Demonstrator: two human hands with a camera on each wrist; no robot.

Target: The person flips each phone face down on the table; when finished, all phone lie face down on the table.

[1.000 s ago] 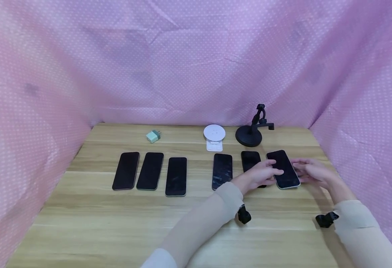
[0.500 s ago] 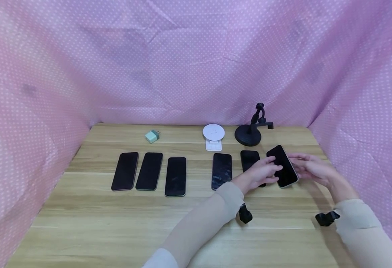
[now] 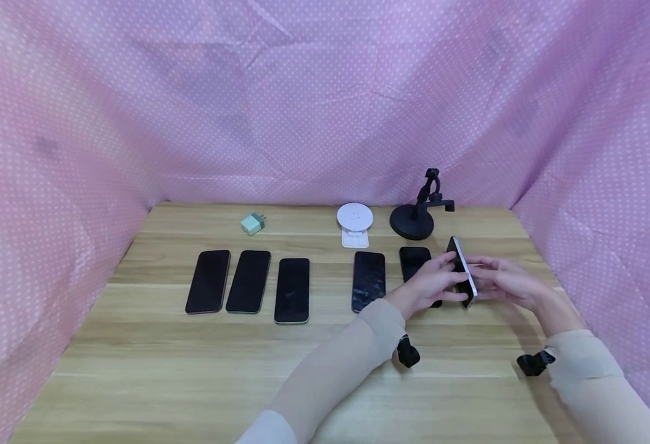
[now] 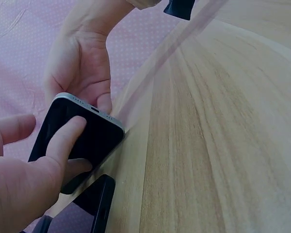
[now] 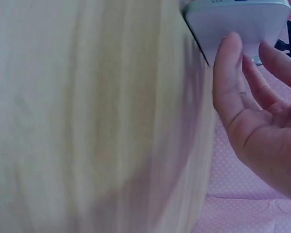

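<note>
A black-screened smartphone [image 3: 462, 271] with a silver frame stands tilted steeply on its long side between the two hands, at the right of the table. The left hand [image 3: 435, 282] touches its screen with extended fingers; in the left wrist view the thumb stays apart from it. Behind the phone, the right hand [image 3: 505, 283] sets its fingertips against the pale back [image 5: 237, 24], fingers spread and slightly bent. Whether the phone's lower edge rests on the table cannot be told. Partly under the left hand lies another smartphone [image 3: 414, 262].
More smartphones lie face up: one [image 3: 369, 280] left of the hands, and a group with this phone [image 3: 292, 290] farther left. Behind them stand a black phone stand [image 3: 412, 223], a white round stand [image 3: 355, 217] and a green charger plug [image 3: 253, 224]. Pink dotted cloth [image 3: 325, 111] surrounds the table.
The smartphone has turned from nearly flat to steeply upright, its right side rising and swinging left. The right hand has moved slightly left behind it; the left hand has hardly moved.
</note>
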